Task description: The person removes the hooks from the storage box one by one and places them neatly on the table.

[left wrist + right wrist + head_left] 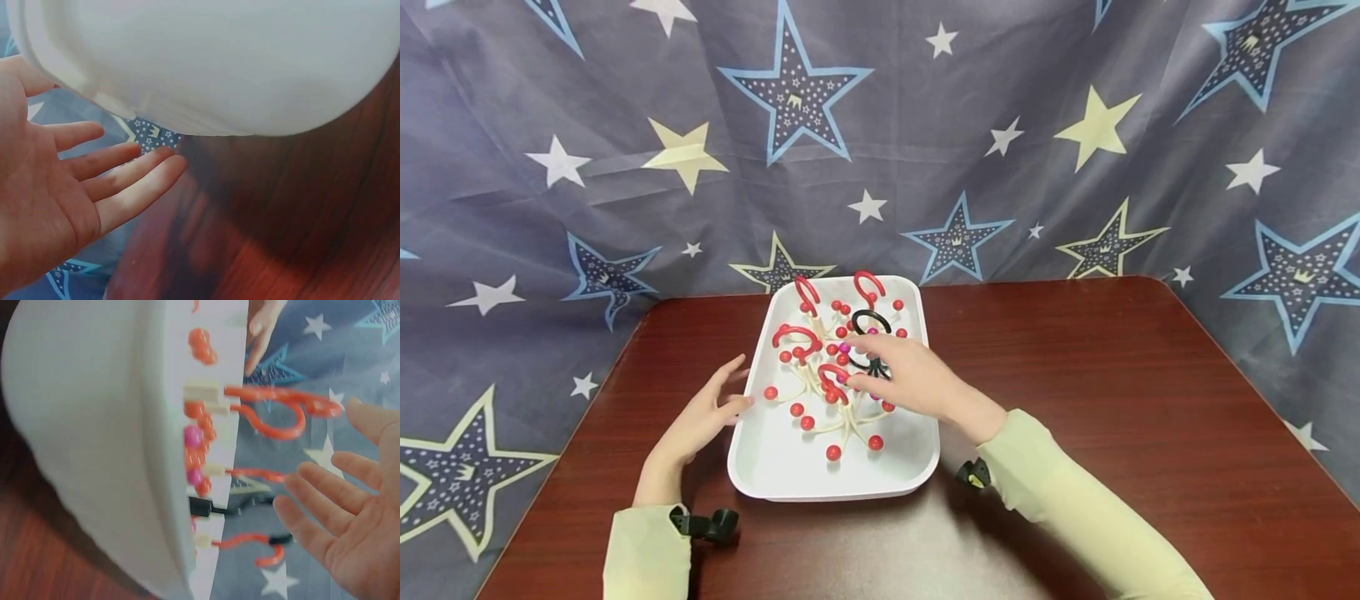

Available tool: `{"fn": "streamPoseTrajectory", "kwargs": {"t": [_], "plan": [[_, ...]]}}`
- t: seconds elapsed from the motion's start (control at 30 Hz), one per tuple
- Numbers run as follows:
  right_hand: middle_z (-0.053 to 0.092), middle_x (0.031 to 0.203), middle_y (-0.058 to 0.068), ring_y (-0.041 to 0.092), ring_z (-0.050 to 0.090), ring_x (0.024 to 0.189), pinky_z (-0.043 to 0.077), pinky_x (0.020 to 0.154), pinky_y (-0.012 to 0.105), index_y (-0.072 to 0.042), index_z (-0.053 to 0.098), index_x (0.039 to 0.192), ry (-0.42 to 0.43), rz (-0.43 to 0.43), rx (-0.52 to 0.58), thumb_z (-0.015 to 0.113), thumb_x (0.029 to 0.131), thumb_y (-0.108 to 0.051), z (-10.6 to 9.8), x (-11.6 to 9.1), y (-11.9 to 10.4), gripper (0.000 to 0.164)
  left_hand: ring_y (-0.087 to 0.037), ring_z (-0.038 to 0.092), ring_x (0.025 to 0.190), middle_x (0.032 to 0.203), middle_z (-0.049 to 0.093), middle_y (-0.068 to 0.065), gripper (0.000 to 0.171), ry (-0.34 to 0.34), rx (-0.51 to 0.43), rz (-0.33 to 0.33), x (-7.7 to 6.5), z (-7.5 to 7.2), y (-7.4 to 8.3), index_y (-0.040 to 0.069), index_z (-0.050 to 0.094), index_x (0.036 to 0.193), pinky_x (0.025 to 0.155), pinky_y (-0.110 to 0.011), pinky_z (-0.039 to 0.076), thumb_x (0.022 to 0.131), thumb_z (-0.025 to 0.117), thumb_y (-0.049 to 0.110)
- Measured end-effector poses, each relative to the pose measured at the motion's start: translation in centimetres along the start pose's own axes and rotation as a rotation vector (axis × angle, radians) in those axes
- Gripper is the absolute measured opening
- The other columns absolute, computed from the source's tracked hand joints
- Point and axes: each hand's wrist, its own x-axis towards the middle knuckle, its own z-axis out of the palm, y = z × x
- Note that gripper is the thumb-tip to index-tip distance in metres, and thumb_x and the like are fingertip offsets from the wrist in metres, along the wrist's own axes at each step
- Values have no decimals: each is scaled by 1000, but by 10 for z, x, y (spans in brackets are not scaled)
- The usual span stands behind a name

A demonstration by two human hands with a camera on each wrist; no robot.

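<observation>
A white tray [790, 479] holds several claw-like scalp massagers. Most, such as the front massager [847, 417], have a red curved handle and cream legs tipped with red balls. One black massager [871, 317] has a ring handle and magenta balls. My right hand [917, 379] hovers over the tray's right side, fingers extended near the front red handle and partly covering the black massager. In the right wrist view, that hand's palm [362, 531] holds nothing. Just outside the tray's left wall, my left hand [700, 417] has its fingers loosely spread, thumb near the rim.
The tray stands on a dark red wooden table [1075, 400]. Behind the table hangs a grey curtain [880, 167] with a star print. A black wrist camera [718, 527] sits at the left sleeve, and another camera [976, 473] at the right sleeve.
</observation>
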Motion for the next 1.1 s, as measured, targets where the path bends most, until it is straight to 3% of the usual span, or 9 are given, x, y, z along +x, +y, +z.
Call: {"fn": "streamPoseTrajectory", "kwargs": {"t": [0.33,0.47,0.67,0.83,1.1], "plan": [[55,127,2,12,51,115,38,99,28,-14,48,132,-95,12,52,59,88,-32,19,12,-12,49,-35,51,107,135,33,-23,68,-34,-111,-12,4,7,-10,17,15,146,77,-40,52,91,54,23],[61,117,1,10,56,101,42,93,26,-16,49,131,-96,23,56,56,90,-28,23,14,-13,44,-31,51,106,135,34,-23,65,-33,-153,-24,2,9,-11,20,15,146,76,-38,52,92,52,22],[64,96,-3,9,51,76,42,76,22,-18,52,129,-56,12,107,54,92,-24,29,13,-12,38,-26,53,103,137,33,-25,65,-43,-231,-35,1,11,-12,23,14,147,73,-34,51,93,50,19],[66,106,-3,6,53,76,43,75,21,-18,56,126,-8,48,159,54,92,-23,34,12,-13,35,-24,54,103,139,31,-27,66,-59,-269,-32,-1,12,-14,24,12,147,73,-35,52,93,50,21],[65,109,-2,8,59,90,46,87,25,-16,60,120,37,89,185,55,91,-24,29,9,-13,30,-14,56,97,136,34,-27,64,-44,-270,-15,0,13,-18,24,14,146,72,-35,52,93,49,21]]}}
